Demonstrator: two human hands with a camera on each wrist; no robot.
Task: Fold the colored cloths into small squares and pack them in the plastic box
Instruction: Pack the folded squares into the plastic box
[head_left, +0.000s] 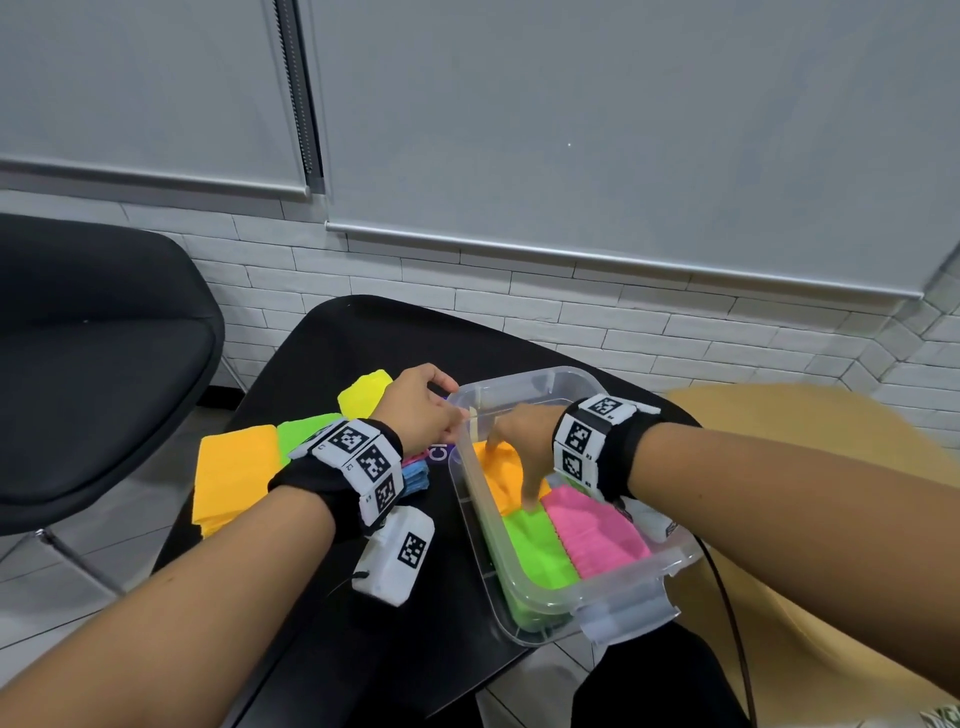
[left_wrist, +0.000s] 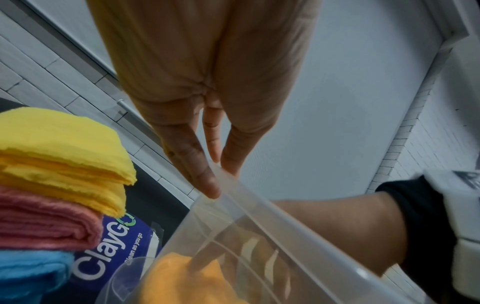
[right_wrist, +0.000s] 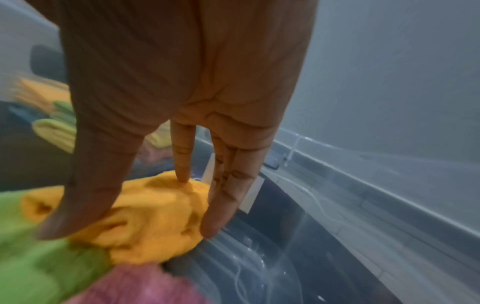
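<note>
1. At far left stands a black chair (head_left: 98, 364), and beside it the black table (head_left: 363, 332) carries the cloths still waiting: an orange cloth (head_left: 234, 475) hanging over the table's left edge, then a green cloth (head_left: 304, 428), a yellow cloth (head_left: 366, 389), and a pink cloth (left_wrist: 46, 222) and blue cloth (left_wrist: 31, 271) stacked under the wrist.

2. The left hand (head_left: 415, 410) steadies the plastic box (head_left: 613, 587) at its far left corner, thumb and fingertips pinching the rim, as the left wrist view shows.

3. Inside the box, the right hand (head_left: 519, 447) presses spread, nearly straight fingers down on a packed orange cloth (right_wrist: 155, 218) at the far end. It grips nothing that can be seen.

4. Nearer in the box lie a packed green cloth (head_left: 535, 551) on the left and a packed pink cloth (head_left: 592, 530) on the right, both touching the orange one.

5. The risk: the packed orange cloth looks bunched, not square, and may spring open once the pressing hand lifts, crowding out later cloths.

6. A second risk: the box overhangs the table's near edge, so hard downward pressure could tip it if the rim pinch slips.
</note>
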